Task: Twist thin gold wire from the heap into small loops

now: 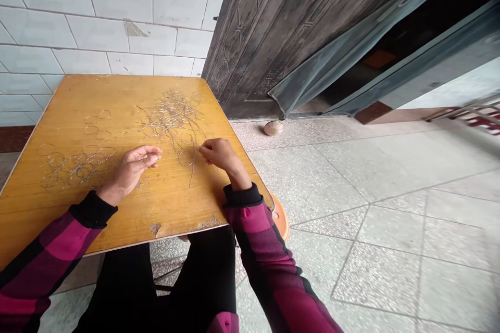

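My left hand rests on the wooden table, fingers curled together and pointing right, nothing visible in them. My right hand pinches a thin wire piece with a loop that lies between the two hands. Beyond it lies a tangled pile of wire pieces. To the left of my left hand sits a cluster of finished wire rings. A few separate rings lie farther back.
The table stands against a white tiled wall. A dark metal door is behind on the right. An orange stool edge shows under the table's right corner. A small round object lies on the tiled floor.
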A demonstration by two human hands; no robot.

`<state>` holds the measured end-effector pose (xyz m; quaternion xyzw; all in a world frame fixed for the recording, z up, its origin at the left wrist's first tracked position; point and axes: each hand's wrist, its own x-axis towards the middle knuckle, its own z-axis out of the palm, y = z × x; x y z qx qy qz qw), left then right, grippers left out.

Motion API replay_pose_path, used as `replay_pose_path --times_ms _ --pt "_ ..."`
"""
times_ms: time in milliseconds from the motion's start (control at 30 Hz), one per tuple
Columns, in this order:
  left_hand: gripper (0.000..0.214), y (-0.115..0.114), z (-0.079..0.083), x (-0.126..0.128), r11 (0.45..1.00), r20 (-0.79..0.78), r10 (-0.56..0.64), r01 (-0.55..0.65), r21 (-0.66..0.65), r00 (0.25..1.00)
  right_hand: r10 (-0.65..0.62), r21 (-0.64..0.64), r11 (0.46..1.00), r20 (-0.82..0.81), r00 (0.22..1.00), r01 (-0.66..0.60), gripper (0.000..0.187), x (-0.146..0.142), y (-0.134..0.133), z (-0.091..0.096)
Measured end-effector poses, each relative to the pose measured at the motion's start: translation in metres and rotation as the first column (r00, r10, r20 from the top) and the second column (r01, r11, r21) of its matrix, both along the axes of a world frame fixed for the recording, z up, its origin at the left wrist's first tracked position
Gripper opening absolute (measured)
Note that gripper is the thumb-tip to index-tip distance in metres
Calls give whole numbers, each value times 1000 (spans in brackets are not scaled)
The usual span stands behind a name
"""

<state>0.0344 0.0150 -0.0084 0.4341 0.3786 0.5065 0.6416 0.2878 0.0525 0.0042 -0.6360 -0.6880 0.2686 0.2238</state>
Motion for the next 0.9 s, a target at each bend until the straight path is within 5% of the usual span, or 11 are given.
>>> replay_pose_path --times_ms 300,467,633,767,900 --pt "23 5 7 -10 993 -55 54 -48 110 997 206 383 901 41 978 -206 12 -8 -21 3" --pt "19 7 24 -23 973 -27 160 -153 174 987 391 410 808 166 905 -424 16 -12 -74 -9" --pt "16 6 40 -32 935 -32 261 -244 259 965 312 442 765 384 869 -469 16 -16 -122 -30" --pt "13 8 40 -45 915 -263 318 -222 337 911 271 479 771 350 897 -420 20 -20 -137 -44" --pt "7 13 28 -59 902 -636 331 -37 430 697 296 460 809 219 930 -366 21 -28 -146 -50"
